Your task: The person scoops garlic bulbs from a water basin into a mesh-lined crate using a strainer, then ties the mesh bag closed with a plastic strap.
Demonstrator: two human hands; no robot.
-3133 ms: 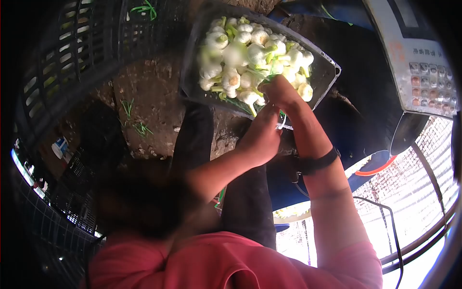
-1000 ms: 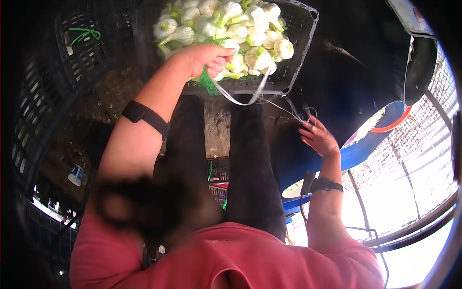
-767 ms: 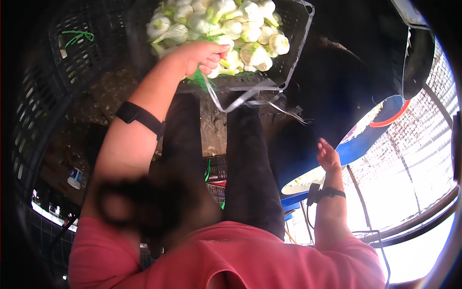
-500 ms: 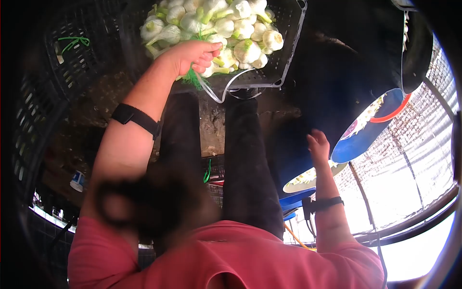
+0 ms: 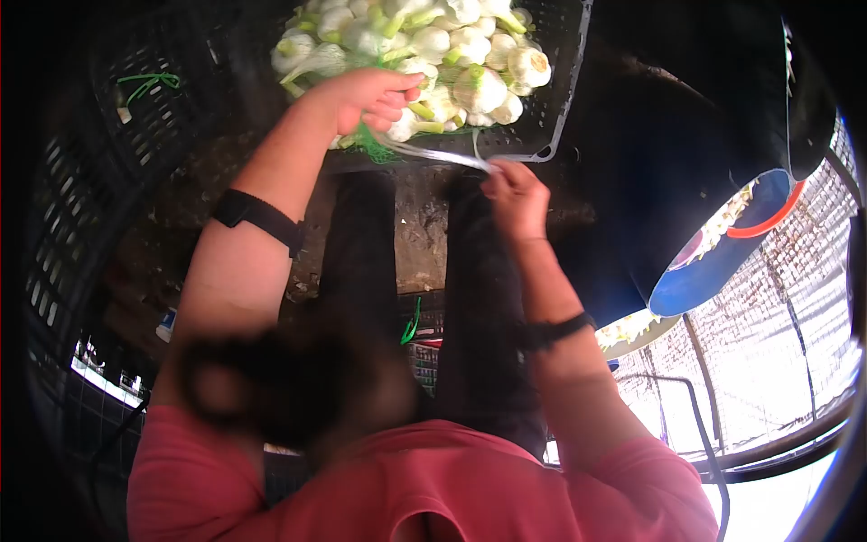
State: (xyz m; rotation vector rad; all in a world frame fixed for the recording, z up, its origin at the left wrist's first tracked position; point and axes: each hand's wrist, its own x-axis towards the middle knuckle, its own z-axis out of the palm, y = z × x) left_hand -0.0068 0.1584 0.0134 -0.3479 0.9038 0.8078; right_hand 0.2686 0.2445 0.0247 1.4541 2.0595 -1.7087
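Observation:
Garlic bulbs (image 5: 479, 88) with short green stems fill a dark plastic crate (image 5: 567, 81) at the top of the view. My left hand (image 5: 375, 101) is closed above the crate's near edge, gripping green mesh netting (image 5: 375, 146) that bunches below the fingers. A white plastic strap (image 5: 438, 155) runs from beneath that fist to my right hand (image 5: 519, 194). My right fingers pinch the strap near the crate's front corner, and the stretch between the hands is fairly straight. Part of the strap loops up by the crate wall. What lies inside my left fist is partly hidden.
On the right, a blue container (image 5: 700, 280) with a red-orange rim (image 5: 768, 217) holds pale trimmings. A second pale container (image 5: 641, 332) stands nearer me. Dark perforated crates (image 5: 54, 226) rise on the left, one with green twine (image 5: 149, 83) on it.
My right hand has come from the containers on the right to the strap and taken hold of it. The slack strap is now drawn out to the right. My left hand keeps its grip.

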